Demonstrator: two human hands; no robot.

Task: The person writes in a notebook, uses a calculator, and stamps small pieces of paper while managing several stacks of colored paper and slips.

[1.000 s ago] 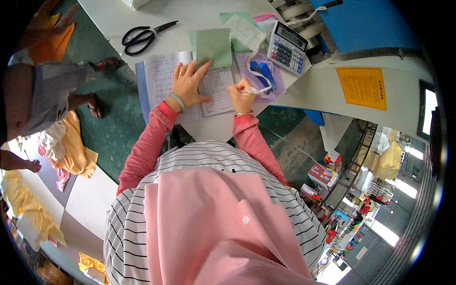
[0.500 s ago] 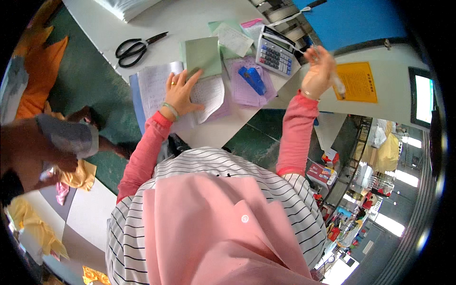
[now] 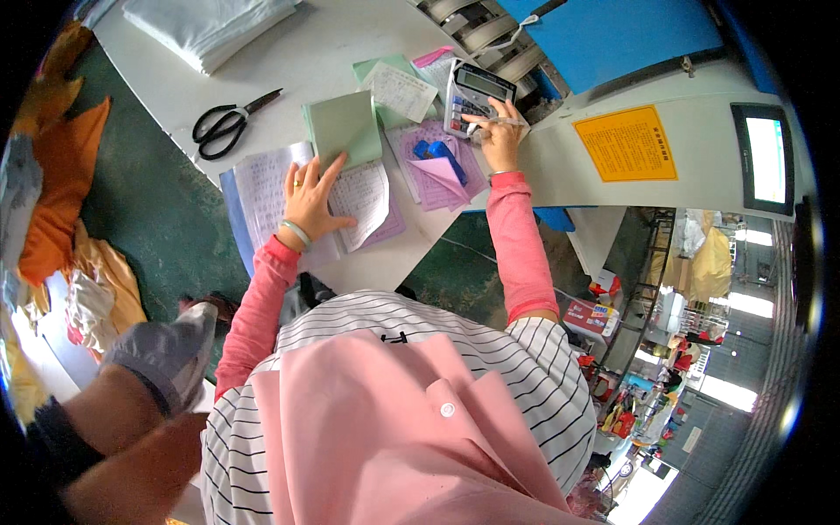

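My left hand [image 3: 308, 203] lies with fingers spread on an open notebook [image 3: 265, 188] filled with handwriting. Its fingertips touch the lower edge of a green-covered pad [image 3: 344, 133] resting over the pages. Over the grey-white calculator [image 3: 457, 98], my right hand [image 3: 500, 144] reaches with fingers bent toward the keys. A slim, pale, see-through thing, seemingly a pen, is in its grip, partly hidden by the fingers. Just left of that hand, a blue stapler [image 3: 448, 159] sits on pink-purple slips [image 3: 433, 185], one of which curls up against it.
Black-handled scissors [image 3: 226, 129] lie left of the notebook, below a stack of folded pale cloth [image 3: 210, 31]. Blue machine panels [image 3: 612, 44], a yellow notice [image 3: 626, 144] and a screen [image 3: 768, 159] stand to the right. Another person's limb [image 3: 140, 385] shows at lower left.
My right hand has come down and left from beside the yellow notice onto the calculator. A pink slip has lifted by the stapler. The other person has shifted lower. My left hand stays on the notebook.
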